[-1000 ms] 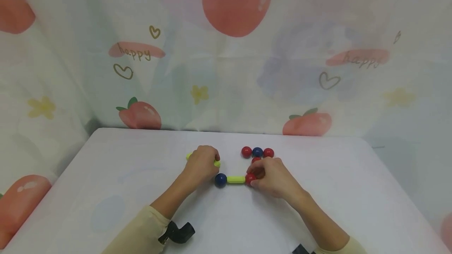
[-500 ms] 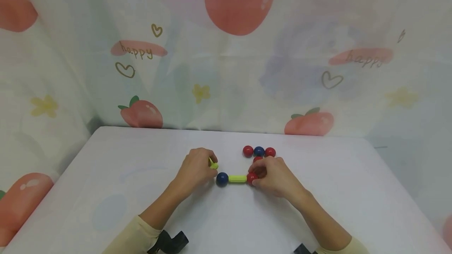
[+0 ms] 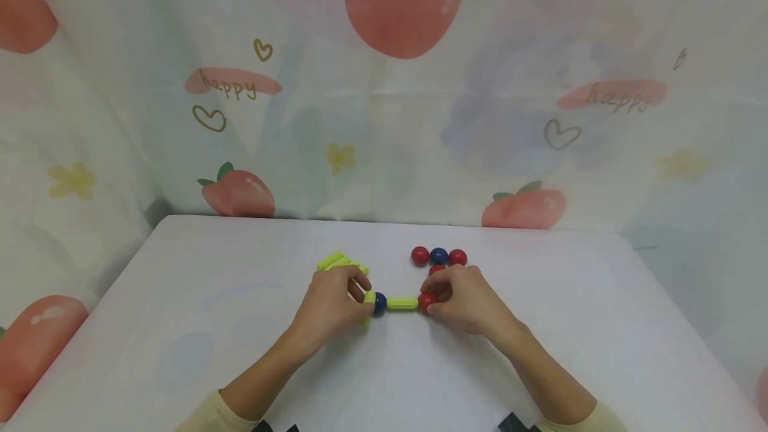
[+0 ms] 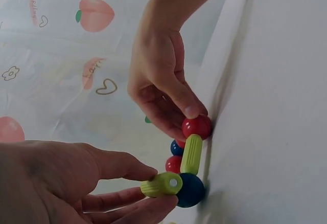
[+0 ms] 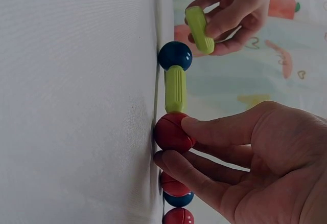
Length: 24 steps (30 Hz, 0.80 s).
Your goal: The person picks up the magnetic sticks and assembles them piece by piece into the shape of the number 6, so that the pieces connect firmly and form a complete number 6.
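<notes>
My left hand pinches a short yellow-green ribbed rod between thumb and fingers. A silvery dot shows on the rod's end. It is held close beside a dark blue ball; whether they touch, I cannot tell. A second yellow-green rod lies on the table, joining that blue ball to a red ball. My right hand pinches this red ball between thumb and fingertips. Its fingers partly cover another red ball just behind.
Several more yellow-green rods lie in a group behind my left hand. Farther back on the white table sit a red ball, a blue ball and another red ball in a row. A printed curtain hangs behind.
My left hand has come away from the rod group toward me, bringing a rod beside the blue ball. The other rods are now uncovered. My right hand stays on the red ball.
</notes>
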Available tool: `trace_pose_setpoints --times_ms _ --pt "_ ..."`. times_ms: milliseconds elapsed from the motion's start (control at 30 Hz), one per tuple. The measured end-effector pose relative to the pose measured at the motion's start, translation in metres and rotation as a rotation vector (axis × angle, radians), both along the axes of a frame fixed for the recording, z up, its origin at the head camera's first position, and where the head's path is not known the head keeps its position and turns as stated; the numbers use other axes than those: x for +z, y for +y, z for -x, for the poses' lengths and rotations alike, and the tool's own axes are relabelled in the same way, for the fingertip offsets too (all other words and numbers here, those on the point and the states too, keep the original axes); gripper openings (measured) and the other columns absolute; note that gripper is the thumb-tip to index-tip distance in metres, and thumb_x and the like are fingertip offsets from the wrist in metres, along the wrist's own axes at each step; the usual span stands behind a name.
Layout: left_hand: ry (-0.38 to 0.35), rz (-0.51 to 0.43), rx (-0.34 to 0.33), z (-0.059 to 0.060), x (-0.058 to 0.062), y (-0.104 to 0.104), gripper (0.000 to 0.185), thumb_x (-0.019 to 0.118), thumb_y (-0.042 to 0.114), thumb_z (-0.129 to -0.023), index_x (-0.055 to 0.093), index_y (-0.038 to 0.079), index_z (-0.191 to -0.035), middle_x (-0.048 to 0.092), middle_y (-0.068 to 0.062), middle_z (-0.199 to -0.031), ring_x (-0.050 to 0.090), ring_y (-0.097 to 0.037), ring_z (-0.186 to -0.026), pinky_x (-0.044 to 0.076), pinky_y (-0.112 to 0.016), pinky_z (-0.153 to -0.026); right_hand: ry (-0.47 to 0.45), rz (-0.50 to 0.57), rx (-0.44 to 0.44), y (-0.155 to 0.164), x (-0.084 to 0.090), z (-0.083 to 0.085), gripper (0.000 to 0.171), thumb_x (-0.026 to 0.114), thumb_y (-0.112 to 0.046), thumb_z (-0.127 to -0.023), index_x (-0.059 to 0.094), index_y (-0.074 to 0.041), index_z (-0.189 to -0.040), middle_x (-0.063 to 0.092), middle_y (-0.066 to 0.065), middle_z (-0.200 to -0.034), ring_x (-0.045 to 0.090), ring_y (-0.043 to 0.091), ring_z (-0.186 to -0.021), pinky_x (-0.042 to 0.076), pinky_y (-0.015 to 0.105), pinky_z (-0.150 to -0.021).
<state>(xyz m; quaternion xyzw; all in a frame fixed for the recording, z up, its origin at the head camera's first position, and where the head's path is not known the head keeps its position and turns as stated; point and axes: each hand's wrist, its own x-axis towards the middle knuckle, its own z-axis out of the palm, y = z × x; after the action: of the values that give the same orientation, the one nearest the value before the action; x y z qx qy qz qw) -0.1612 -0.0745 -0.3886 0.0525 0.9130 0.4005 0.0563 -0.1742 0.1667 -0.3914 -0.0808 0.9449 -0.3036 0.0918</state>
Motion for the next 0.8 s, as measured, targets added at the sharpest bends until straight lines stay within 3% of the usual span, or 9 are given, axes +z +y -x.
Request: trace_pose_setpoints --times_ms 67,333,800 --pt "-0.031 -0.033 -0.002 -0.003 -0.001 0.0 0.02 0.086 0.011 -0.081 0.073 0.011 -0.096 0.069 0.001 -0.08 0.063 -0.014 -0.073 0.055 -0.028 -0.061 -0.001 -0.002 -0.001 -0.001 0.0 0.0 0.03 0.087 -0.008 -0.081 0.08 -0.014 -0.109 0.073 -0.001 -0.094 0.064 0.016 -0.09 0.061 0.031 -0.077" --pt "-0.109 -0.109 -0.031 -0.012 -0.008 0.001 0.022 0.085 0.011 -0.079 0.067 0.01 -0.091 0.069 0.001 -0.076 0.065 -0.013 -0.066 0.054 -0.028 -0.059 -0.002 -0.012 -0.013 -0.002 -0.001 0.0 0.03 0.087 -0.008 -0.081 0.08 -0.015 -0.109 0.072 0.0 -0.095 0.064 0.016 -0.089 0.061 0.031 -0.077" --pt "-0.117 -0.093 -0.042 -0.016 -0.019 0.009 0.023 0.085 0.01 -0.08 0.064 0.01 -0.089 0.067 0.001 -0.071 0.062 -0.015 -0.065 0.052 -0.03 -0.06 -0.021 -0.008 -0.024 -0.002 0.0 0.0 0.03 0.087 -0.009 -0.081 0.08 -0.016 -0.109 0.072 -0.001 -0.095 0.064 0.016 -0.091 0.061 0.031 -0.078"
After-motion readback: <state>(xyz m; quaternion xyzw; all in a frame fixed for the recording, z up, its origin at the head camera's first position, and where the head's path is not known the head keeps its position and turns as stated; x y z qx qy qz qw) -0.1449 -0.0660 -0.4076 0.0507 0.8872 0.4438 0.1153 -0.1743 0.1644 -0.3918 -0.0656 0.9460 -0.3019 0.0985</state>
